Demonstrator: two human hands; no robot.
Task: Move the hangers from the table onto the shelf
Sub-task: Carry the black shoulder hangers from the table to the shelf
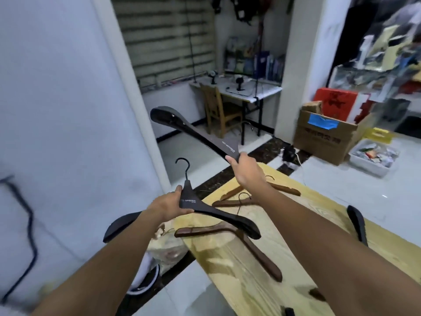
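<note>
Raised black hanger [200, 135], long axis up-left

1. Lower black hanger [191, 201], at 7 o'clock: white print on the neck below the hook reads "IMPRESSION". A small mark stands ahead of the word, and a smaller second line sits beneath it, too fine to read.
2. Upper black hanger [225, 144], near centre: white print of like layout on the neck, slanted and blurred; letters not legible.
3. Cardboard box [323, 137], at 3 o'clock: one row of red printed characters across the front face, blurred, unreadable.
4. Red box [335, 103], at 2 o'clock: dark motif on the front, not legible as text.
</note>
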